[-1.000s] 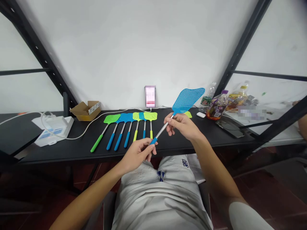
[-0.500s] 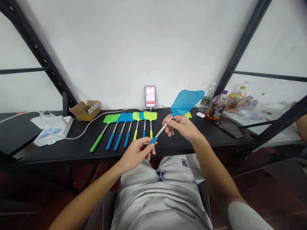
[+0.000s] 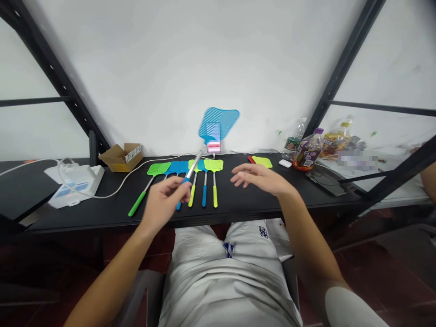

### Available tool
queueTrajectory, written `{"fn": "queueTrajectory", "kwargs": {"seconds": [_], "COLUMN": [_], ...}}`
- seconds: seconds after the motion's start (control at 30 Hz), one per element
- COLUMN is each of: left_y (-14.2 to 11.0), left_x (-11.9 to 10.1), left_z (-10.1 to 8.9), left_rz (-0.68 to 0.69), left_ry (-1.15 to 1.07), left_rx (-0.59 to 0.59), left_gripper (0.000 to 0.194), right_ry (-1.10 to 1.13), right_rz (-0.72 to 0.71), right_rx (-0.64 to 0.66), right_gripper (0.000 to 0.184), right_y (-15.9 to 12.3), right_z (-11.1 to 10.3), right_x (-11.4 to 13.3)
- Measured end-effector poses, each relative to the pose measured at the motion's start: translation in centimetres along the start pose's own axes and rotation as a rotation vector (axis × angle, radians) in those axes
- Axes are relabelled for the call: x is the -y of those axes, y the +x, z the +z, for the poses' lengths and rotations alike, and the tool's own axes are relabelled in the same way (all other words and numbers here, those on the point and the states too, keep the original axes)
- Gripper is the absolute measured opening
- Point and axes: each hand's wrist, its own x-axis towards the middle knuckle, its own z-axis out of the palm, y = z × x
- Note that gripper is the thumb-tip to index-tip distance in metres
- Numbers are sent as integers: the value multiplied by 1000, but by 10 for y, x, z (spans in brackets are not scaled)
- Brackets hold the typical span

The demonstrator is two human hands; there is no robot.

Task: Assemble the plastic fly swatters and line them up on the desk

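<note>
My left hand is closed round the blue grip of a blue fly swatter. Its silver shaft slants up to the right, and its perforated head stands in front of the phone by the wall. Beneath it, several fly swatters lie side by side on the black table: a green fly swatter at the left end, blue ones, and a lime fly swatter at the right end. My left hand hides some of their handles. Fingers apart and holding nothing, my right hand hovers above the table near a lime-yellow flat piece.
An open cardboard box and a white device with cables stand at the left. On the right are a white earbud case, drink bottles and a dark phone. A lit phone leans on the wall.
My right hand has let go of the blue fly swatter's shaft. My left hand has carried the swatter to the left and up, over the row.
</note>
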Motion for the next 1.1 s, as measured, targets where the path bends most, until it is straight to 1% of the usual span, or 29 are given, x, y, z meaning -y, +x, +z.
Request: {"fn": "queueTrajectory", "kwargs": {"seconds": [0.07,0.13,0.23,0.27,0.33,0.4,0.47,0.53,0.67,0.8,0.9,1.03,1.1], "left_y": [10,17,24,26,28,30,33,37,43,46,47,47,47], "left_x": [1,3,7,9,13,19,27,36,51,61,66,70,71], "left_z": [-27,-57,-96,-107,-123,-132,-137,-137,-128,-114,-109,-103,-100], "left_rz": [-24,-71,-145,-173,-263,-350,-397,-418,-403,-461,-469,-481,-477], "left_ry": [81,212,476,581,763,900,978,1025,1136,1266,1266,1245,1244], "left_rx": [-130,-219,-225,-186,-137,-134,-112,-69,25,9,1,6,5], "left_gripper": [22,29,36,37,35,33,33,35,41,44,42,41,40], "right_ry": [-29,-33,-42,-46,-44,-33,-32,-50,-80,-105,-127,-139,-159], "right_rz": [14,20,33,41,58,78,97,117,144,157,152,111,110], "right_rx": [-71,-123,-206,-232,-268,-284,-294,-307,-285,-219,-180,-144,-145], "right_gripper": [41,44,46,46,46,47,48,49,50,50,50,51,49], "right_y": [-5,-11,-20,-23,-28,-31,-32,-31,-28,-27,-28,-29,-29], "right_z": [-17,-34,-55,-60,-69,-75,-79,-81,-80,-79,-78,-77,-78], "right_x": [-2,-5,-9,-11,-13,-16,-19,-22,-24,-22,-20,-19,-21]}}
